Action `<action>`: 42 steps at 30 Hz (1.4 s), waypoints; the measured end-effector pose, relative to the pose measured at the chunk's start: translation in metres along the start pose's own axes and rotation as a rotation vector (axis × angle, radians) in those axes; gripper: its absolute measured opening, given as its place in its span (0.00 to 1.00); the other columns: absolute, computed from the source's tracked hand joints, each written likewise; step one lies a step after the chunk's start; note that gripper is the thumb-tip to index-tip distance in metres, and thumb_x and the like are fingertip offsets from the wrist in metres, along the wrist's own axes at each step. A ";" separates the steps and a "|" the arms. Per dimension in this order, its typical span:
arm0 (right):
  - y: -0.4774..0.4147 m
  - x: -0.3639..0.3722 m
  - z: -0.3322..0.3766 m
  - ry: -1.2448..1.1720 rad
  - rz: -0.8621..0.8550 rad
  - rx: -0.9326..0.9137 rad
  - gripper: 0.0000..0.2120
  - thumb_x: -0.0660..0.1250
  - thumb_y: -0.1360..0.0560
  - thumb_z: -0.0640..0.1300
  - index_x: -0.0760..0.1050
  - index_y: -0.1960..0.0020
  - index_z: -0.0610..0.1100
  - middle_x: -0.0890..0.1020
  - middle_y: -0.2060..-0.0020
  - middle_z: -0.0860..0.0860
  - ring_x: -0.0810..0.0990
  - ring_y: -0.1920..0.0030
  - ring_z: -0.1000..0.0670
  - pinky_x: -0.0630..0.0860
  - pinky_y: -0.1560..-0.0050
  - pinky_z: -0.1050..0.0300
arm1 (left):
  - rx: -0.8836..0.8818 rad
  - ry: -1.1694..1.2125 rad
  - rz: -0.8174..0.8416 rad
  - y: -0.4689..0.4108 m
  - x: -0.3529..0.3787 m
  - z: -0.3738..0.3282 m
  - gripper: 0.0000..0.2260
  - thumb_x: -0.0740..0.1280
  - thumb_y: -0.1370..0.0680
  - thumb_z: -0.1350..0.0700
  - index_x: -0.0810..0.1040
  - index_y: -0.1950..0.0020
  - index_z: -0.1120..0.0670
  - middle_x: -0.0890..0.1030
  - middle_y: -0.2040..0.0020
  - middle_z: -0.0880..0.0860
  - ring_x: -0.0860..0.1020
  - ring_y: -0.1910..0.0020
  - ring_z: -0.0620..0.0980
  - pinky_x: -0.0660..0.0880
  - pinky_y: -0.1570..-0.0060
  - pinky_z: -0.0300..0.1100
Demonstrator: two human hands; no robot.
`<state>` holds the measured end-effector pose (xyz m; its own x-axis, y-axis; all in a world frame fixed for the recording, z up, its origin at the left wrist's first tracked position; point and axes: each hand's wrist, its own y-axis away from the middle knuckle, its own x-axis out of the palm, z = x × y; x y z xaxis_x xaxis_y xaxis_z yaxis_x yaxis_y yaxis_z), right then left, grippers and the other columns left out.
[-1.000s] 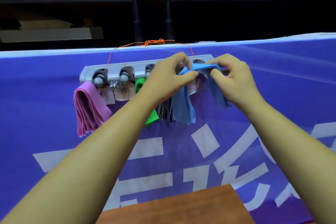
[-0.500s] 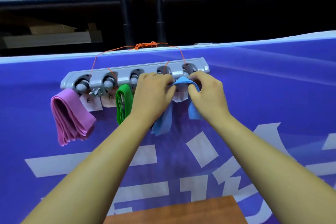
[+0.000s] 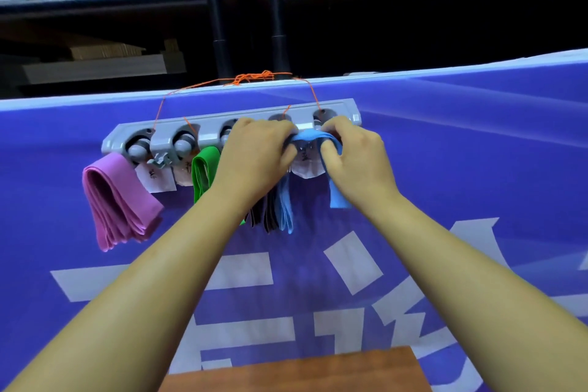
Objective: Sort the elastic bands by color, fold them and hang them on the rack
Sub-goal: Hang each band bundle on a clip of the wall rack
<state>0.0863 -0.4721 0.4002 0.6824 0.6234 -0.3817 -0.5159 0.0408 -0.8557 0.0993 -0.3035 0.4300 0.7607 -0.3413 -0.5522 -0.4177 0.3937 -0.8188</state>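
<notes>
A grey rack with round pegs hangs by orange string on a purple banner. Folded pink bands hang from its leftmost peg, green bands from the third, and dark bands show below my left wrist. My left hand and my right hand both pinch a folded blue band right at the rack's right end. Its two tails hang down, one beside the dark bands and one under my right hand. The pegs there are mostly hidden by my fingers.
Paper tags dangle under the pegs. The orange string is tied to black railing posts behind the banner. A brown wooden tabletop lies at the bottom edge below my arms.
Both hands have carried the blue band up against the rack's right-hand pegs. The view has shifted, so the rack sits lower and more to the left than a second ago.
</notes>
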 end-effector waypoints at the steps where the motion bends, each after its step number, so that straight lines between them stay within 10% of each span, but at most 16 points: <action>1: -0.003 -0.001 0.002 -0.001 -0.014 -0.002 0.09 0.62 0.26 0.41 0.76 0.47 0.44 0.83 0.59 0.46 0.78 0.57 0.40 0.75 0.56 0.44 | -0.023 0.022 -0.043 -0.003 -0.001 -0.001 0.09 0.63 0.27 0.54 0.81 0.52 0.53 0.83 0.62 0.52 0.80 0.61 0.58 0.70 0.54 0.49; 19: 0.016 0.006 -0.008 -0.330 0.123 0.144 0.09 0.66 0.27 0.37 0.79 0.48 0.45 0.83 0.54 0.54 0.81 0.52 0.56 0.77 0.47 0.58 | -0.003 -0.037 0.093 0.013 0.012 -0.006 0.14 0.59 0.24 0.47 0.79 0.48 0.54 0.82 0.59 0.52 0.77 0.55 0.55 0.58 0.40 0.47; 29: 0.018 0.011 -0.008 -0.507 0.134 0.209 0.08 0.70 0.26 0.41 0.79 0.47 0.46 0.83 0.52 0.56 0.82 0.49 0.58 0.78 0.43 0.57 | 0.032 0.055 0.100 0.019 0.015 -0.001 0.10 0.63 0.25 0.47 0.78 0.52 0.53 0.80 0.45 0.49 0.75 0.44 0.53 0.63 0.43 0.50; 33: 0.016 0.009 -0.010 -0.564 0.124 0.208 0.08 0.69 0.24 0.43 0.80 0.45 0.44 0.84 0.50 0.54 0.82 0.47 0.57 0.78 0.41 0.56 | 0.012 0.158 0.090 0.017 0.010 -0.005 0.16 0.60 0.20 0.46 0.72 0.34 0.50 0.82 0.47 0.48 0.77 0.48 0.54 0.68 0.44 0.52; 42: 0.017 0.011 -0.010 -0.521 0.106 0.192 0.09 0.67 0.22 0.42 0.80 0.44 0.44 0.84 0.50 0.54 0.82 0.48 0.58 0.78 0.44 0.60 | -0.040 0.155 0.024 0.020 0.016 -0.010 0.12 0.60 0.20 0.49 0.80 0.42 0.50 0.83 0.52 0.47 0.78 0.47 0.52 0.65 0.47 0.50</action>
<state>0.0902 -0.4730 0.3780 0.3012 0.9330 -0.1971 -0.6857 0.0682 -0.7247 0.0982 -0.3094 0.4039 0.6657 -0.4615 -0.5864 -0.4567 0.3695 -0.8093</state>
